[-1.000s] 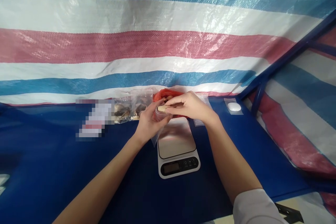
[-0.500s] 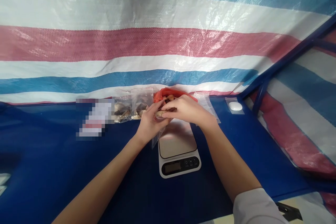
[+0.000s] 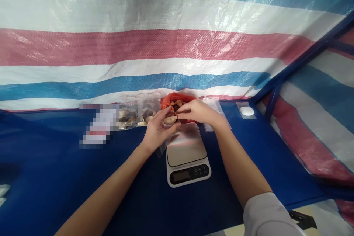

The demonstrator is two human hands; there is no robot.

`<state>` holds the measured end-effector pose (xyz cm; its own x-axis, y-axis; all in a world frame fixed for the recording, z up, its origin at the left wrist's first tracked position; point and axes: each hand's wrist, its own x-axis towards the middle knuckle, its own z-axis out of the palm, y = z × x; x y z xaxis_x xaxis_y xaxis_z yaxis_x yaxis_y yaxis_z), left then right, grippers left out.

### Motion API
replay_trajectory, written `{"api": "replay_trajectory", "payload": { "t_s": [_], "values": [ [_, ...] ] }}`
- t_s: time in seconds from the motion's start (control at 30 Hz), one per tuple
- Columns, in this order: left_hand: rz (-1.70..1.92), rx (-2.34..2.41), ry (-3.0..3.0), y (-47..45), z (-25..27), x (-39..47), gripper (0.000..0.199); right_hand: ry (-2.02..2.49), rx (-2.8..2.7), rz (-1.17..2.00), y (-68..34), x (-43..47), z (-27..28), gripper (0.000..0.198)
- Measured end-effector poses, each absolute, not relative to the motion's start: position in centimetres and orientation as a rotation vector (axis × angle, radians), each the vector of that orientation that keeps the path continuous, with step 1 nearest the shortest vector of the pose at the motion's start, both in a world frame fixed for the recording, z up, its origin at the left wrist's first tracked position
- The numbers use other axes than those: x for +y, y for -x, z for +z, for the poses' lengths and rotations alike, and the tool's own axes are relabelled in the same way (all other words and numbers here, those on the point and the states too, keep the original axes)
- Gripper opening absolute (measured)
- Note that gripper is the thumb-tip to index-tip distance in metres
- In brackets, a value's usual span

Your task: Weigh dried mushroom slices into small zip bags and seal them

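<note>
My left hand [image 3: 158,129] is curled around the mouth of a clear plastic bag [image 3: 162,149], whose lower part hangs by the scale's left edge. A pale brown dried piece [image 3: 170,120], perhaps a mushroom slice, sits in the bag's mouth between thumb and fingers. My right hand [image 3: 195,112] is just to the right, its thumb and fingers apart, at the front of a red plastic bag [image 3: 167,100]. Brown dried pieces [image 3: 178,102] fill that red bag. Below both hands lies a white kitchen scale [image 3: 186,149] with a dark display.
Two zip bags of dried pieces, a left one [image 3: 127,116] and a right one [image 3: 148,108], stand left of the red bag. A flat clear bag [image 3: 214,108] lies to its right. A white oval object [image 3: 247,111] lies farther right on the blue table [image 3: 132,195]. Striped sheeting [image 3: 138,48] rises behind.
My right hand has drawn back slightly to the right and its fingers have parted from the dried piece, which stays in the clear bag's mouth. My left hand keeps its place.
</note>
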<state>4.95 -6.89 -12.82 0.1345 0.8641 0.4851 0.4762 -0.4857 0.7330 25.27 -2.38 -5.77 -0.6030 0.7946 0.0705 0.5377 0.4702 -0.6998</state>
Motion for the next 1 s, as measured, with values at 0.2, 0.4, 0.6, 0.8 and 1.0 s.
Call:
{"api": "replay_trajectory", "payload": {
  "t_s": [0.2, 0.4, 0.6, 0.8, 1.0],
  "values": [
    [1.307, 1.268, -2.100, -4.8, -13.0, -6.9, 0.058, 1.166, -2.373, 1.035, -24.6, -2.2, -5.9, 0.019],
    [1.353, 1.234, -2.127, -4.7, -13.1, -6.9, 0.058, 1.141, -2.286, 1.226, -24.7, -2.2, -6.0, 0.017],
    [1.359, 1.234, -2.088, -4.6, -13.1, -6.9, 0.059, 1.181, -2.171, 1.460, -24.6, -1.6, -7.1, 0.017],
    [1.340, 1.207, -1.959, -4.5, -13.0, -7.0, 0.065, 1.179, -2.136, 1.352, -24.5, -1.9, -6.7, 0.017],
    [1.223, 1.281, -1.951, -4.4, -12.8, -7.2, 0.091, 1.126, -2.096, 1.217, -24.6, -2.5, -5.8, 0.017]
  ]
}}
